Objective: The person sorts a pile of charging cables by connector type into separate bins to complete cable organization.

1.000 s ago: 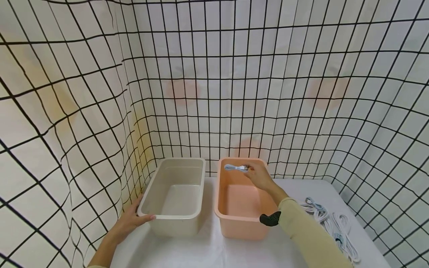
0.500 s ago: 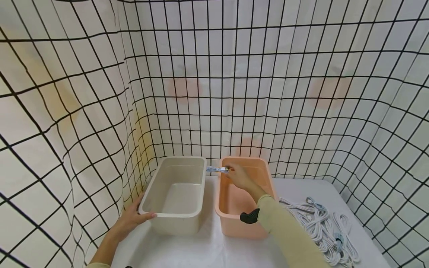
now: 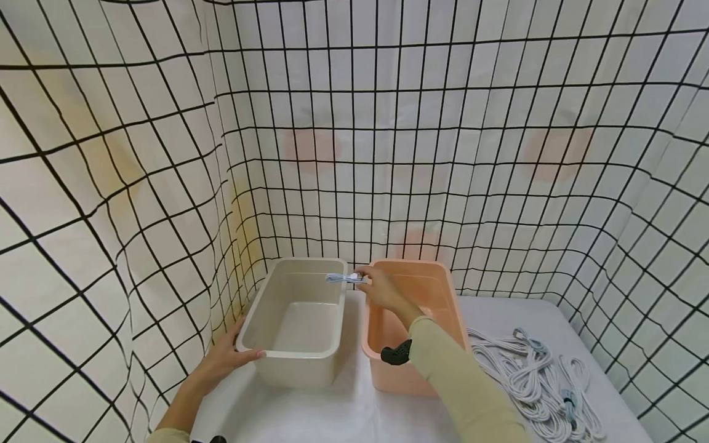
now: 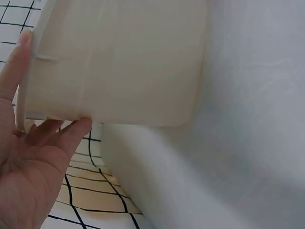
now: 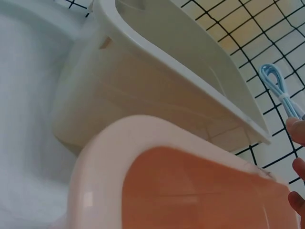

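My right hand (image 3: 382, 292) pinches a small bundled USB cable (image 3: 336, 278), pale blue with a white connector end. The bundle overlaps the far right rim of the cream bin (image 3: 290, 355) in the head view. In the right wrist view, the looped cable (image 5: 286, 101) sticks out from the fingertips (image 5: 297, 131), with the mesh behind it. My left hand (image 3: 224, 357) holds the near left corner of the cream bin. In the left wrist view its thumb lies at the rim, and the other fingers (image 4: 76, 133) bear on the bin's side wall.
A peach bin (image 3: 410, 378) stands right of the cream one, under my right forearm. White and pale blue coiled cables (image 3: 532, 381) lie heaped on the white tablecloth (image 3: 310, 412) at the right. Black wire mesh (image 3: 388, 166) encloses the table's back and sides.
My right hand has carried the bundled cable leftward from over the peach bin to the cream bin's right rim. The left hand keeps its hold on the corner.
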{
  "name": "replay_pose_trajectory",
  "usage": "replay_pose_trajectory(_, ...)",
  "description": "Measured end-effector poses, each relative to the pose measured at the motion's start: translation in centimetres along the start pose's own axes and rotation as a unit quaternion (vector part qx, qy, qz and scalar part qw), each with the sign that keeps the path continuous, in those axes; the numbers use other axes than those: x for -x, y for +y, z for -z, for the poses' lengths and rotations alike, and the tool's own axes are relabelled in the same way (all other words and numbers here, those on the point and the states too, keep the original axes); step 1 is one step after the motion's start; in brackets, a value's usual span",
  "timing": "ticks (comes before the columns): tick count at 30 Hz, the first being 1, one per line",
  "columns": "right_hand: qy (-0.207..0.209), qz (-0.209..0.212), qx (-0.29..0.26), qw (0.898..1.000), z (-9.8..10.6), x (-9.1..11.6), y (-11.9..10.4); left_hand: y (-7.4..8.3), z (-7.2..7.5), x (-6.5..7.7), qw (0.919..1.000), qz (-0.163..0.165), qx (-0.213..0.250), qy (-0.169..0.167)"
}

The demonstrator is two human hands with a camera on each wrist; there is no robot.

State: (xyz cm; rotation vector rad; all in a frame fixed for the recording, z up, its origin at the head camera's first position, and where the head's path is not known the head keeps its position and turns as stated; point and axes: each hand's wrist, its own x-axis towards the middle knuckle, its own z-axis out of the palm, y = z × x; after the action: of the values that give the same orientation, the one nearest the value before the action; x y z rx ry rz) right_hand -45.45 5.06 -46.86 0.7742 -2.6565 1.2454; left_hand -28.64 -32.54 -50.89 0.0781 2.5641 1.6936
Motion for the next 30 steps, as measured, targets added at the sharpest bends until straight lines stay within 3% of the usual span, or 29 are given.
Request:
replay_pose_trajectory(7,-0.021,-0.001,0.042,0.999,-1.0,-0.7,-1.3,0.1,0.1,0.0,0.9999,0.003,-0.011,0.002)
replay_pose_trajectory(13,-0.033,0.003,0.045,0.998,-1.8,-1.3,-2.1,0.0,0.1,0.1,0.9999,-0.006,-0.006,0.007)
replay_pose_trajectory(21,-0.017,0.022,0.046,0.999,-2.7,-2.0,-2.3,-0.1,-0.5,-0.2,0.9998,-0.013,0.014,-0.001)
replay_pose_trajectory(26,-0.025,0.005,0.031,0.999,-4.2,-2.8,-2.9,-0.1,-0.2,0.0,0.9998,-0.011,0.014,0.007)
replay_pose_trajectory(30,-0.011,-0.03,0.063,0.998,-5.8,-3.8,-3.6,0.0,0.0,0.2,0.9997,-0.02,0.013,0.006)
